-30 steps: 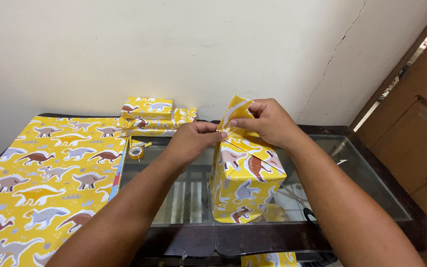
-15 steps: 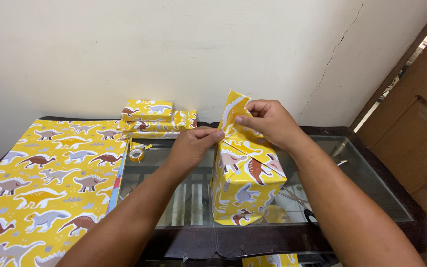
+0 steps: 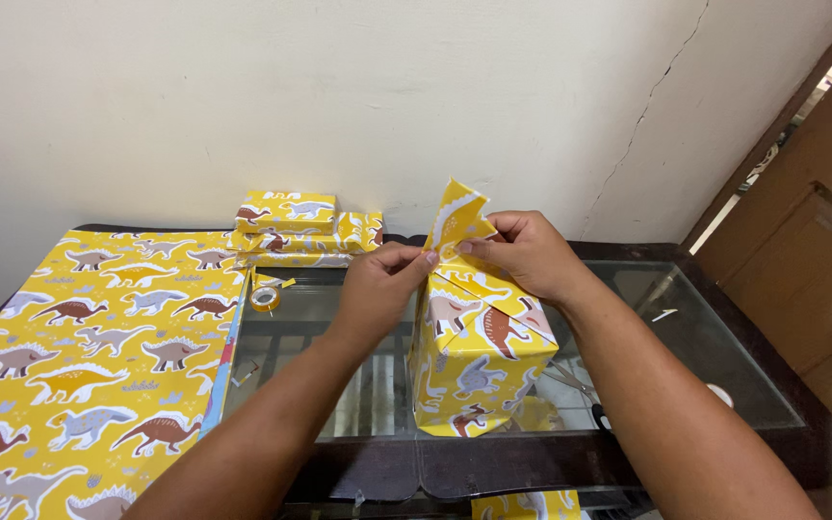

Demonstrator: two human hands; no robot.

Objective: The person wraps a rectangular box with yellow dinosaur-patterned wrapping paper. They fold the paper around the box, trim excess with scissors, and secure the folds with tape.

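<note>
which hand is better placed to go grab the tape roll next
Probably the left hand: the tape roll lies on the glass table on its side, while the right hand pinches the paper flap on the wrapped box.

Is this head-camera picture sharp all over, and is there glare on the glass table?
Head view: soft, even light; the wrapped box and both hands, left hand and right hand, look sharp. The glass table shows faint pale reflections, no harsh glare. The wooden door at the far right edge is smeared and stretched.
</note>
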